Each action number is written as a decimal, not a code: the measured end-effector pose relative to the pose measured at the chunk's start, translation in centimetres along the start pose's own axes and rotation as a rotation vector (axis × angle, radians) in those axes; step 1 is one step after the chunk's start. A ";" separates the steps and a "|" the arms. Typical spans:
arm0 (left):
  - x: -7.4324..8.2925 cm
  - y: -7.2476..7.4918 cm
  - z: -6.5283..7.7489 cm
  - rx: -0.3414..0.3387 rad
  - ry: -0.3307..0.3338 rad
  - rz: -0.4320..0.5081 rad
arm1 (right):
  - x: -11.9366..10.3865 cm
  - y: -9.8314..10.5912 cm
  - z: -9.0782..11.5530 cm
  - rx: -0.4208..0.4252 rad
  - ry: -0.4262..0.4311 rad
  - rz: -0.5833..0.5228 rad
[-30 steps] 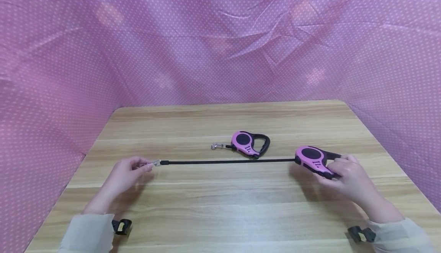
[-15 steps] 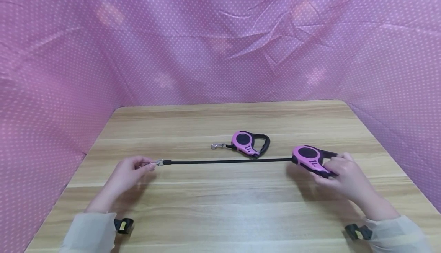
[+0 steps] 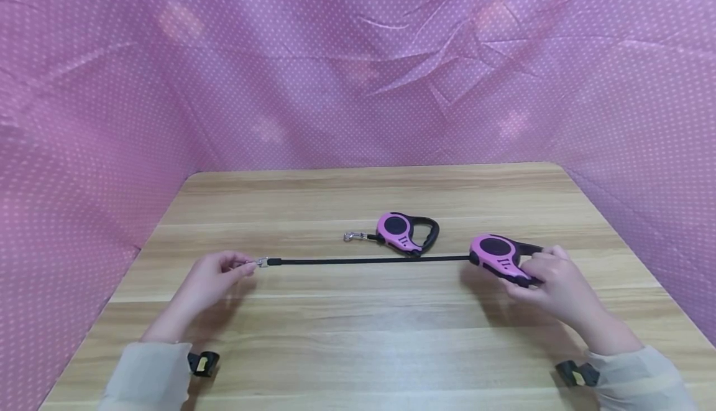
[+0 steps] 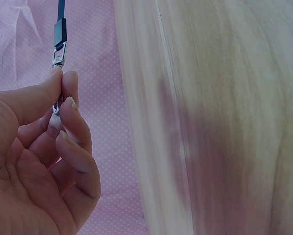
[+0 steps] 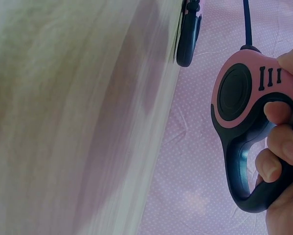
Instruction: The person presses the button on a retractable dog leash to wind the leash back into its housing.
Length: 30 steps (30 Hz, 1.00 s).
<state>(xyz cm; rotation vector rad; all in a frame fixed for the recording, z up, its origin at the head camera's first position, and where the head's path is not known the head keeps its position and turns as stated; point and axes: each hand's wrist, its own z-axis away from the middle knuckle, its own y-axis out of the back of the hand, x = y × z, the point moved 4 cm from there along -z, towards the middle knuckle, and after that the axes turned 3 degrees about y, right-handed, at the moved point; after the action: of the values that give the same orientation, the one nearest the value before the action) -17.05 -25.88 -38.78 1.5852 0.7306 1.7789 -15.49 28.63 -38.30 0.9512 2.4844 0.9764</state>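
My right hand (image 3: 556, 283) grips the black handle of a pink and black retractable dog leash (image 3: 496, 254), its fingers curled through the loop in the right wrist view. From the leash's case a black strap (image 3: 369, 261) runs straight and taut to the left. At its far end is a metal snap hook (image 4: 59, 55), pinched between the thumb and fingers of my left hand (image 3: 215, 279). Fingers partly cover the hook. Behind the strap a second pink and black retractable leash (image 3: 394, 226) lies on the table, its own metal clip (image 3: 355, 237) pointing left.
The wooden table (image 3: 358, 336) carries shadows beneath both hands. A pink dotted cloth (image 3: 335, 87) hangs around its back and sides. Small black devices (image 3: 204, 364) sit at both wrists, by the pale sleeves (image 3: 146, 374).
The right hand has moved left with the leash case, and the left hand slightly right with the hook. The strap between them has become shorter. The second leash stays put.
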 end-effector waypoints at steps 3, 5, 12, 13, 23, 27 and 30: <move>0.1 0.0 0.0 -0.007 0.002 0.015 | 0.0 -0.1 -0.1 0.005 0.006 0.001; 0.1 0.0 0.1 -0.011 0.001 0.021 | -0.1 -0.1 -0.1 0.009 0.015 0.002; 0.4 0.0 0.0 -0.005 -0.003 0.000 | -0.2 -0.2 -0.3 0.001 0.008 -0.017; 0.4 0.0 0.0 -0.006 -0.004 -0.002 | -0.2 -0.2 -0.3 -0.003 0.005 -0.020; 0.6 -0.4 -0.1 -0.011 -0.008 0.031 | -0.5 -0.4 -0.7 -0.009 0.007 -0.028; 0.8 -0.5 -0.2 -0.016 -0.012 0.036 | -0.6 -0.6 -0.9 -0.002 0.018 -0.029; 0.9 -0.6 -0.3 -0.020 -0.003 0.029 | -0.6 -0.8 -1.0 0.000 0.022 -0.041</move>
<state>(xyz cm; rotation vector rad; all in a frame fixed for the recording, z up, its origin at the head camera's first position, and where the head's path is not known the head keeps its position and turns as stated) -17.32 -24.81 -38.70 1.5929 0.6890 1.7988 -15.87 27.29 -38.12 0.8901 2.5116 0.9795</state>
